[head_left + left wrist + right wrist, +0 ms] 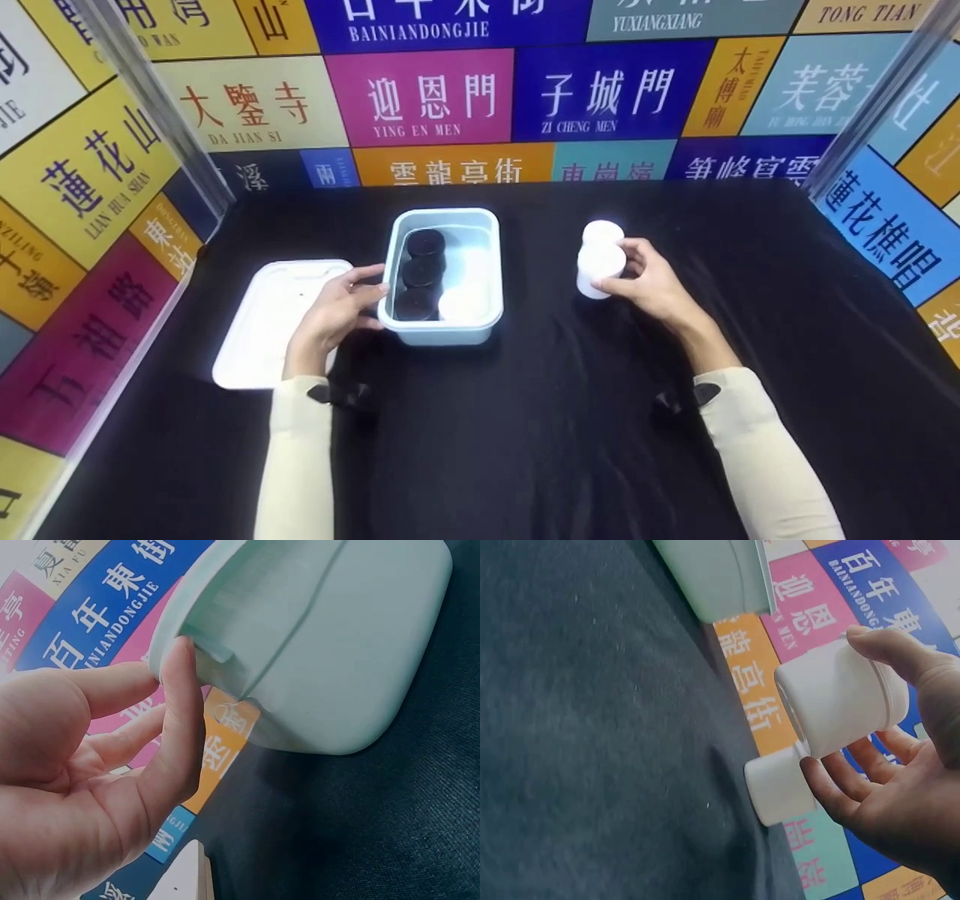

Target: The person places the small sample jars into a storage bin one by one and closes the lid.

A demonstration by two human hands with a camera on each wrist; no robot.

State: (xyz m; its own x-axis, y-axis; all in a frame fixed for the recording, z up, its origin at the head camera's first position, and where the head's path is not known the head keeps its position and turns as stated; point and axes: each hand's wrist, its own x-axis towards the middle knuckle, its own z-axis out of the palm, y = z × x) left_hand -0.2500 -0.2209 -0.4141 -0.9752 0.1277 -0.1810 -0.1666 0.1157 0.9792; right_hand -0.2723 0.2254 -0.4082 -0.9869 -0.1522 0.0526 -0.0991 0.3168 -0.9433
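My left hand (335,306) is at the left side of a pale blue-green plastic container (448,337), with thumb and fingers pinching its rim (171,626). Inside, several black-topped round pieces (421,270) line the left side, and a white jar (460,304) sits at the near right. Off to the right, my right hand (651,281) grips a white cylindrical jar (598,274) between thumb and fingers. In the right wrist view, this held jar (832,697) shows a lid-like band. Just behind it stands a second white jar (778,784), partly hidden.
A white rectangular lid (259,322) lies left of the container, partly behind my left hand. Black cloth (487,450) covers the table. Colourful panels with lettering (431,97) rise at the back and both sides, with clear corner posts (169,112).
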